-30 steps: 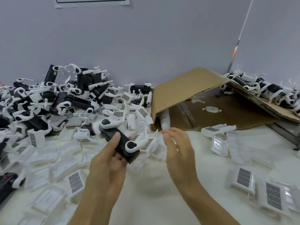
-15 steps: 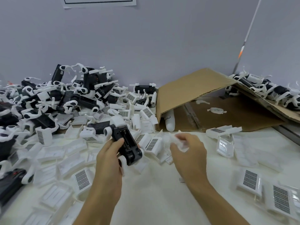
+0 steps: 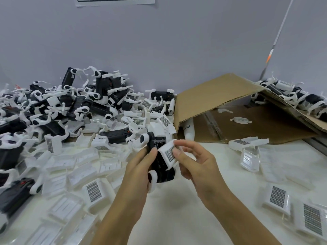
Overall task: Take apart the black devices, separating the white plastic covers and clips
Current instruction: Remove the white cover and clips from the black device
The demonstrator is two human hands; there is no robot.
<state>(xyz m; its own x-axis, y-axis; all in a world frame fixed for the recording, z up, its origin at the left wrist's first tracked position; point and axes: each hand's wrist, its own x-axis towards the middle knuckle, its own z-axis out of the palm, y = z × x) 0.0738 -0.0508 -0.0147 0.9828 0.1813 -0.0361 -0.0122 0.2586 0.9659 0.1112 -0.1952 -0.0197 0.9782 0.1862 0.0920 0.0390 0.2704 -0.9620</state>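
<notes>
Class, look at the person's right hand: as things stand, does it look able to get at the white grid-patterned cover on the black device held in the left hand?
Probably yes. The right hand already pinches the white cover, and nothing lies between them; the left hand grips the black device from the other side.

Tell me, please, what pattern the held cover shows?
A dark dotted grid on white cover, head view.

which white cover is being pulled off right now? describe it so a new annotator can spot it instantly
Start from the two hands at bottom centre, over the bare white table. The left hand grips a black device; the right hand pinches the white cover on its top. Unlike the gridded covers lying loose around it, this one is off the table, between fingertips.
</notes>
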